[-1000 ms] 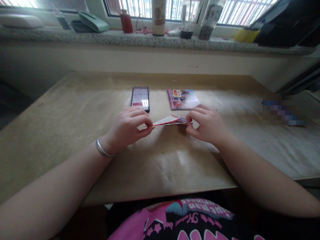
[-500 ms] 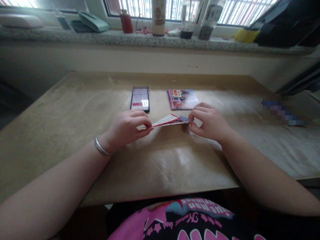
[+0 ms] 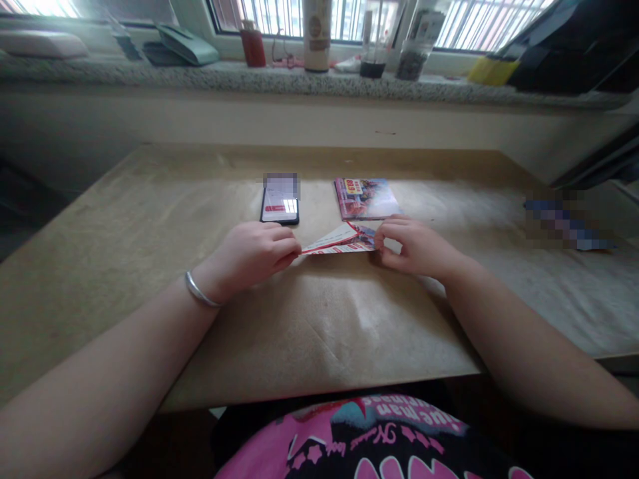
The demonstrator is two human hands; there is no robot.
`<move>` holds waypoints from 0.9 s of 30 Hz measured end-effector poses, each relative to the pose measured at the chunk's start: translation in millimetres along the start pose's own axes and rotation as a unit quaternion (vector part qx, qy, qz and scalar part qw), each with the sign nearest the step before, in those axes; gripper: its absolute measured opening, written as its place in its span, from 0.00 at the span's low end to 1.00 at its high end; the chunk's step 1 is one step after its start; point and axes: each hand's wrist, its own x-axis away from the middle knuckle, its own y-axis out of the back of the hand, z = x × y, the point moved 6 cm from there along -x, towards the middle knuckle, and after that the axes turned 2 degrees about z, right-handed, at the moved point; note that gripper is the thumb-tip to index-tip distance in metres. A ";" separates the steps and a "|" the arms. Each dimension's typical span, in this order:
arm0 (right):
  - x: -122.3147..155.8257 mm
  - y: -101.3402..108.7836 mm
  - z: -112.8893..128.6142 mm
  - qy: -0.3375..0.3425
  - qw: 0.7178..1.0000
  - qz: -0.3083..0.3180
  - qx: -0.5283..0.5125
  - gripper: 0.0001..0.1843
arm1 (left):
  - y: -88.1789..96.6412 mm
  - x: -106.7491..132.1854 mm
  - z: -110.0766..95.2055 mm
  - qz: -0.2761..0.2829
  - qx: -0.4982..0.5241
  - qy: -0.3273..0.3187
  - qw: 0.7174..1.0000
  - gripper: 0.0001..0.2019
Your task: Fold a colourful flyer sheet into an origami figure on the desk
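Between my hands is a folded sheet of printed paper (image 3: 339, 241), a narrow wedge with white, red and bluish areas. My left hand (image 3: 259, 251) pinches its pointed left end, with a silver bangle on that wrist. At the wider right end, the fingertips of my right hand (image 3: 407, 245) are closed on the paper's edge. Just beyond the left hand lies a phone (image 3: 279, 203) with its screen lit. A small stack of colourful printed sheets (image 3: 369, 198) rests beyond the right hand.
The table (image 3: 309, 346) has a smooth tan cover. A blurred blue, flat item (image 3: 566, 223) lies at its right side. On the stone windowsill (image 3: 219, 76) stand a red bottle (image 3: 253, 45), a cream bottle (image 3: 317, 40), a clear jar (image 3: 415, 53) and a yellow object (image 3: 493, 70).
The folded paper has tilted so more of its red-printed front face shows. Both hands have shifted slightly left, still holding its two ends.
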 end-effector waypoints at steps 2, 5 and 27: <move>-0.3 -1.4 -1.1 -0.005 1.000 0.014 0.001 0.03 | -0.7 -0.6 0.9 0.019 0.000 0.009 1.000 0.13; -0.6 -4.2 -0.5 -0.008 0.999 0.043 -0.001 0.03 | -4.8 -0.9 -0.8 0.051 0.021 -0.004 0.998 0.12; -3.6 -15.9 -10.4 -0.038 0.998 0.046 0.020 0.06 | -13.1 -5.6 -7.7 0.002 0.219 0.006 0.976 0.16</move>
